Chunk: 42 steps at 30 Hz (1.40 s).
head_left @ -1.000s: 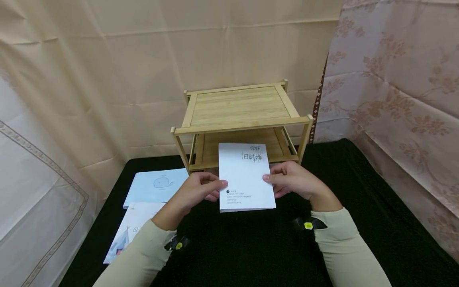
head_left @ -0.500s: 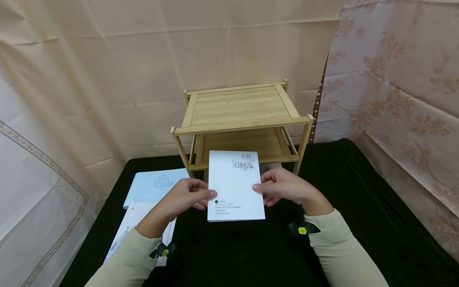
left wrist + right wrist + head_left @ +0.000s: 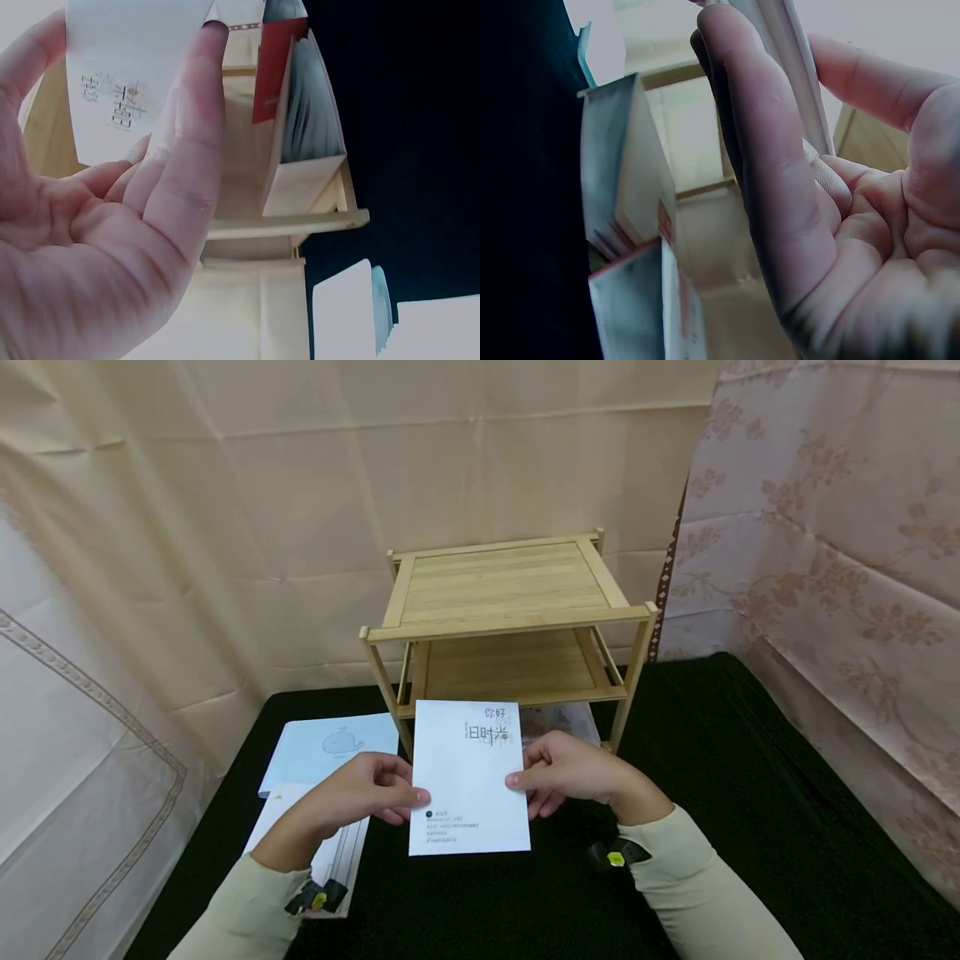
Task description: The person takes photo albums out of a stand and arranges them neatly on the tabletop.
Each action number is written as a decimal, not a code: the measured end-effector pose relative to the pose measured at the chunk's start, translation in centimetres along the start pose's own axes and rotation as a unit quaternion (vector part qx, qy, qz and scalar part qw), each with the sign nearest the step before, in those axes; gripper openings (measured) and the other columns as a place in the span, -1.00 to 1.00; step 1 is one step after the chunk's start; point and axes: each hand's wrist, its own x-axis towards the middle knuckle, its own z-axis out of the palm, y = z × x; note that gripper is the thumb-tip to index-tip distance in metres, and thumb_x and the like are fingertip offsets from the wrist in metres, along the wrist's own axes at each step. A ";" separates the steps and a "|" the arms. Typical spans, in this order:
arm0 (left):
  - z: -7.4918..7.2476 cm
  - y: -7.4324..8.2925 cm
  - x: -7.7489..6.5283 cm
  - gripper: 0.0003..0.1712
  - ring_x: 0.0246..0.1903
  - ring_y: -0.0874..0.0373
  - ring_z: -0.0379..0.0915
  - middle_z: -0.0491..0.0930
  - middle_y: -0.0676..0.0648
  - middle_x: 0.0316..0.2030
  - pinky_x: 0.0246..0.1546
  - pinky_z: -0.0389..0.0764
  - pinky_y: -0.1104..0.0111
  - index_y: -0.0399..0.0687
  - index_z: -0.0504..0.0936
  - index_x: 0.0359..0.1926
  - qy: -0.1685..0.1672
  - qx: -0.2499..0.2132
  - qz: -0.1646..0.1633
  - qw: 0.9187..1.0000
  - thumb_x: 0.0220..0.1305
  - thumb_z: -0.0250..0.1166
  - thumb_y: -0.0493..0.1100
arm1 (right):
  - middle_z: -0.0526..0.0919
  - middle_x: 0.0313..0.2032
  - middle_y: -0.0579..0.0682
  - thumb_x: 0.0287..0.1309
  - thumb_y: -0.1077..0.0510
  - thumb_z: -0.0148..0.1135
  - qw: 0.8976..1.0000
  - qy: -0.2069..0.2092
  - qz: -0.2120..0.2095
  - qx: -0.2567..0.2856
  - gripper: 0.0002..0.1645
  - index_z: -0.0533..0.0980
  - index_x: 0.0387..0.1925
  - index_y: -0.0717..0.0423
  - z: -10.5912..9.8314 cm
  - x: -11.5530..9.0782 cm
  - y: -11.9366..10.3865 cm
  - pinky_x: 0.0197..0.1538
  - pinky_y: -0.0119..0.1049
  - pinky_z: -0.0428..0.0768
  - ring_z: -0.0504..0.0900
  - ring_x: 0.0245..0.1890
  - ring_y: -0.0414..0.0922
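Note:
A white book [image 3: 468, 760] with dark printed characters on its cover is held up in front of the wooden rack [image 3: 510, 585]. My left hand [image 3: 371, 789] pinches its left edge, thumb on the cover and fingers behind. On the opposite edge, my right hand [image 3: 577, 777] pinches it the same way. The left wrist view has part of the cover [image 3: 127, 75] between thumb and fingers. From the right wrist, the book's narrow side [image 3: 799, 67] shows in the grip. The rack has two visible wooden boards, and the book overlaps its lower front in the head view.
Left on the black cloth [image 3: 750, 827] lie a pale blue book [image 3: 337, 743] with a whale drawing and a white book [image 3: 341, 864], partly behind my left arm. Under the rack's lower board is a pale item [image 3: 562, 722]. Curtains [image 3: 225, 552] hang behind.
Both hands have brought the white book toward me and slightly left, away from the rack. More of the pale item under the lower board now shows. The grip is unchanged.

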 end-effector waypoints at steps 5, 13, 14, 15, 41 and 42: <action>-0.4 -0.6 -0.4 -0.33 -0.25 -0.03 0.74 0.73 -0.16 -0.20 -0.16 0.79 0.14 -0.39 0.49 0.18 -0.004 0.003 -0.008 1.000 0.28 0.46 0.03 | 0.82 -0.29 0.15 0.36 -0.02 0.35 1.000 -0.009 -0.001 -0.009 -0.64 0.65 -0.11 0.23 1.0 0.5 0.2 -0.32 -0.12 0.81 0.83 -0.37 0.06; -0.9 -1.7 -0.9 -0.38 -0.25 -0.09 0.75 0.76 -0.13 -0.23 -0.21 0.79 0.15 -0.36 0.55 0.13 -0.015 0.019 -0.045 0.999 0.28 0.47 0.03 | 0.81 -0.38 0.15 0.34 -0.02 0.36 1.000 -0.013 0.024 -0.006 -0.66 0.65 -0.18 0.21 3.0 1.7 1.1 -0.35 -0.16 0.80 0.82 -0.42 0.03; -1.0 -1.9 -0.9 -0.39 -0.25 -0.10 0.75 0.76 -0.12 -0.24 -0.21 0.79 0.15 -0.35 0.56 0.12 -0.017 0.022 -0.049 0.998 0.28 0.47 0.03 | 0.80 -0.39 0.15 0.34 -0.03 0.36 0.999 -0.011 0.030 -0.005 -0.66 0.65 -0.20 0.21 3.2 1.9 1.3 -0.35 -0.17 0.80 0.82 -0.43 0.02; -1.1 -2.1 -0.9 -0.40 -0.25 -0.11 0.75 0.76 -0.12 -0.25 -0.21 0.79 0.16 -0.35 0.57 0.11 -0.019 0.025 -0.052 0.998 0.28 0.47 0.03 | 0.80 -0.40 0.15 0.34 -0.03 0.36 0.999 -0.010 0.033 -0.005 -0.66 0.65 -0.21 0.21 3.5 2.0 1.5 -0.36 -0.17 0.80 0.82 -0.44 0.01; -1.7 -5.4 -1.8 -0.66 -0.29 -0.08 0.76 0.80 -0.12 -0.28 -0.25 0.80 0.13 -0.22 0.72 -0.10 -0.087 0.067 -0.105 0.988 0.27 0.48 -0.05 | 0.79 -0.44 0.16 0.34 -0.03 0.35 0.996 -0.060 0.061 -0.006 -0.71 0.68 -0.31 0.13 7.2 3.8 3.2 -0.48 -0.30 0.74 0.78 -0.55 -0.10; -1.7 -5.5 -1.8 -0.67 -0.29 -0.07 0.76 0.80 -0.12 -0.28 -0.25 0.80 0.13 -0.22 0.72 -0.10 -0.088 0.067 -0.105 0.988 0.27 0.48 -0.06 | 0.79 -0.44 0.16 0.35 -0.03 0.34 0.996 -0.062 0.061 -0.007 -0.71 0.68 -0.31 0.12 7.3 3.8 3.2 -0.48 -0.30 0.74 0.77 -0.55 -0.10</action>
